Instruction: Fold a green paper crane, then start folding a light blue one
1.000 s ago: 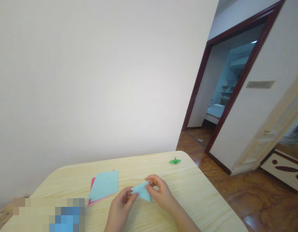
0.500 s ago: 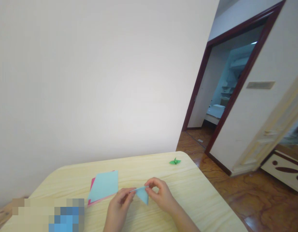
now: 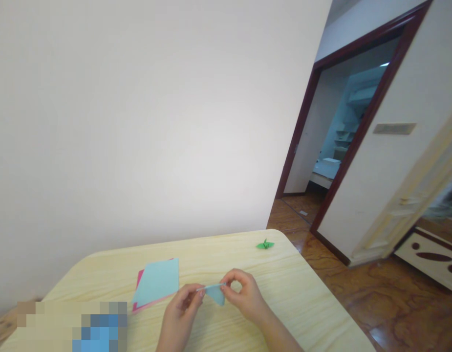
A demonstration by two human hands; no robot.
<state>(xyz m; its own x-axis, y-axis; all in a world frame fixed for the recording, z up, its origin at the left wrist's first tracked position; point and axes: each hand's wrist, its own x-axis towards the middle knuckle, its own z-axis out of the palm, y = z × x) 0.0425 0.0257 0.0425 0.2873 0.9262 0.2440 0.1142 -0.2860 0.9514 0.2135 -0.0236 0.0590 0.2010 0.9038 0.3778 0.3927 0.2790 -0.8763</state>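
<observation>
A small folded piece of light blue paper (image 3: 215, 294) hangs between my two hands above the table, its triangular part pointing down. My left hand (image 3: 182, 310) pinches its left end between thumb and fingers. At the right end, my right hand (image 3: 244, 296) holds it in the same kind of pinch. Left of my hands lies a stack of flat paper, a light blue sheet (image 3: 158, 281) on top and pink paper (image 3: 139, 276) showing at its edges. A small green folded paper figure (image 3: 265, 244) rests near the table's back right corner.
The pale wood-grain table (image 3: 302, 303) reaches back to a plain wall (image 3: 156, 122). A blurred, pixelated patch with blue in it covers the lower left. On the right are a dark red door frame (image 3: 368, 115), brown flooring and a low white cabinet (image 3: 431, 254).
The folded blue paper has tilted slightly, so its hanging part looks shorter. Both hands keep their pinch and have barely moved.
</observation>
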